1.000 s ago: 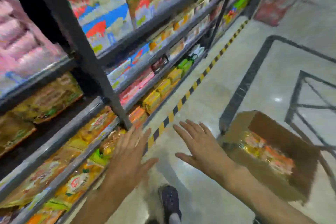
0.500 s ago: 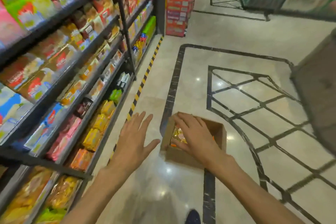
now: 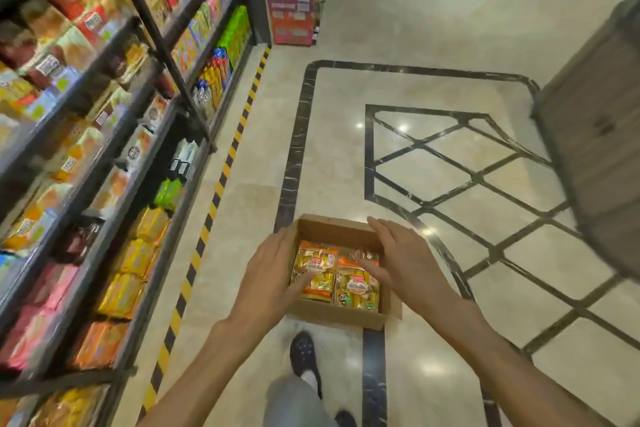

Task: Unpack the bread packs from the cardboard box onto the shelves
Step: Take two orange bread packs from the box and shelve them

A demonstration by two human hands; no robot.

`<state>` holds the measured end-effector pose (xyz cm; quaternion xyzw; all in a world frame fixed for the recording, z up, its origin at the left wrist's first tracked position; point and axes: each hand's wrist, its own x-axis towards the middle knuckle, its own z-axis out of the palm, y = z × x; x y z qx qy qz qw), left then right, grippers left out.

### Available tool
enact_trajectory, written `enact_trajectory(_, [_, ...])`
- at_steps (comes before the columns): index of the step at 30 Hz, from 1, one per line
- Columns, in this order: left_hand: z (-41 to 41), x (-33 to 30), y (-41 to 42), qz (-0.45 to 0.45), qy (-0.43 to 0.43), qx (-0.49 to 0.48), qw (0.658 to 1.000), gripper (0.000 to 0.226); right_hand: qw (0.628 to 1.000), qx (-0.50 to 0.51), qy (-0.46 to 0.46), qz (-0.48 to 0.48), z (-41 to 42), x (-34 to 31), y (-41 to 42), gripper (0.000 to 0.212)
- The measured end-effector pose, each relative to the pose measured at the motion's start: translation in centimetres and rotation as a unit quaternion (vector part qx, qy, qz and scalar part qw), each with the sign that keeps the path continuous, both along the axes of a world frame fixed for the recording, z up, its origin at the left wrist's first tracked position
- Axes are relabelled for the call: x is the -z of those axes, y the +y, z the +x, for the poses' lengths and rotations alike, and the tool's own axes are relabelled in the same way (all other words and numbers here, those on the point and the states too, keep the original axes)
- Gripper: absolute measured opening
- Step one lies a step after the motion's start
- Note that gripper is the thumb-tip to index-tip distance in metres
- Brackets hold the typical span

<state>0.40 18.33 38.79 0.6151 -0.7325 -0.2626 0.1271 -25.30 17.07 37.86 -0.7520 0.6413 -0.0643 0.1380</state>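
Since half a second earlier, left hand (image 3: 268, 276) had moved from beside the cardboard box (image 3: 341, 315) to over it; right hand (image 3: 401, 262) stayed above; both spread, fingers straight, gripping nothing; contact unclear. Box matte brown, rectangular, on glossy marble floor (image 3: 346, 149); two crinkly yellow-orange bread packs (image 3: 356, 288) inside; dark metal shelves (image 3: 166, 135) left.

I'm seeing an open cardboard box (image 3: 341, 315) sitting on the floor, two orange-yellow bread packs (image 3: 317, 265) lying flat, side by side, inside.
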Motion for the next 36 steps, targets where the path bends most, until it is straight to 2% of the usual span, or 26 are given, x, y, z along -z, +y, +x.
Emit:
enact_trajectory(5, [-2.2, 7.9, -6.9, 0.078, 0.027, 0.008, 0.997, 0.071, 0.998, 0.024, -0.023, 0.053, -2.2, 6.2, -5.2, 0.076])
enact_trajectory(11, [-3.7, 21.2, -14.6, 0.153, 0.018, -0.018, 0.988, 0.06, 0.99, 0.068, -0.014, 0.123, -3.2, 17.9, -11.7, 0.08])
enact_trajectory(14, [-3.8, 28.3, -16.8, 0.188, 0.02, -0.039, 0.981, 0.062, 0.981, 0.072, -0.026, 0.179, -3.2, 24.0, -14.0, 0.078])
enact_trajectory(22, [-5.0, 49.4, -20.4, 0.266, 0.024, -0.128, 0.955, 0.069, 0.972, 0.037, -0.012, 0.233, -4.1, 42.8, -16.6, 0.077])
enact_trajectory(25, [-5.4, 57.4, -21.2, 0.274, -0.02, -0.168, 0.947, 0.069, 0.968, 0.045, -0.018, 0.246, -5.0, 49.8, -16.6, 0.08])
enact_trajectory(27, [-6.2, 62.0, -21.9, 0.274, -0.053, -0.203, 0.939, 0.076, 0.967, 0.029, -0.016, 0.254, -5.7, 54.0, -16.6, 0.078])
enact_trajectory(31, [-7.4, 69.5, -22.7, 0.31, -0.084, -0.248, 0.914, 0.106, 0.964, 0.011, -0.044, 0.262, -6.6, 60.9, -15.9, 0.075])
enact_trajectory(36, [-8.4, 74.0, -23.7, 0.315, -0.137, -0.315, 0.885, 0.121, 0.958, 0.047, -0.049, 0.278, -7.1, 65.2, -15.1, 0.074])
